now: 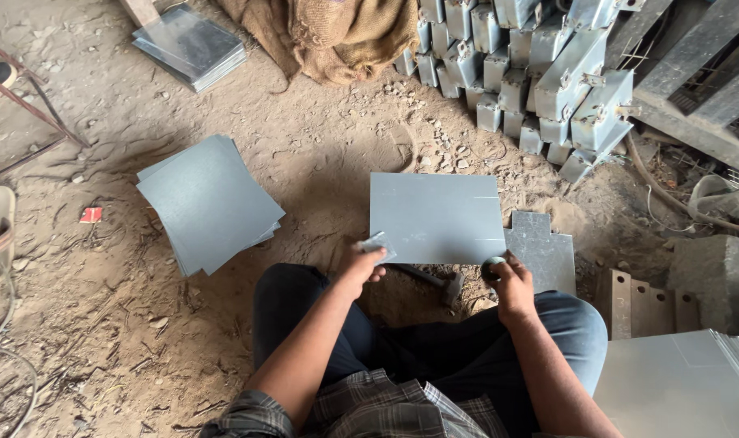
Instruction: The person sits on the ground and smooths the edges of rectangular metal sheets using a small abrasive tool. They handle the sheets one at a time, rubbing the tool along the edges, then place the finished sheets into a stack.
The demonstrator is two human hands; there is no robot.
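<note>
**Grey sheet metal on a dirt floor, both hands at its near edge**

Grey and flat, the metal sheet (437,217) lies on the packed dirt floor (101,324) right in front of the seated person's knees, roughly mid-floor. Thin scribed lines run across it near its right edge.

The left hand (361,268) is at the sheet's near-left corner, fingers closed around a small grey metal piece (377,243). The right hand (507,280) sits at the near-right corner, curled around something small and rounded; can't tell exactly what it is.

Handling guess: the sheet looks thin, stiff and fairly light, but with sharp edges and a smooth, slippery face. Probably best picked up by two opposite edges, fingers kept off the corners, since a single-corner grab would likely make it flex and wobble.

Other stuff around:
- a fanned stack of grey sheets (209,203) toward the floor's left side
- a notched, cross-shaped cut piece (541,247) touching the sheet's right edge
- a hammer (438,280) lying between the knees
- a pile of folded grey metal boxes (540,73) at the far right
- brown burlap sacking (337,36) at the far edge, coarse and crumpled
</note>
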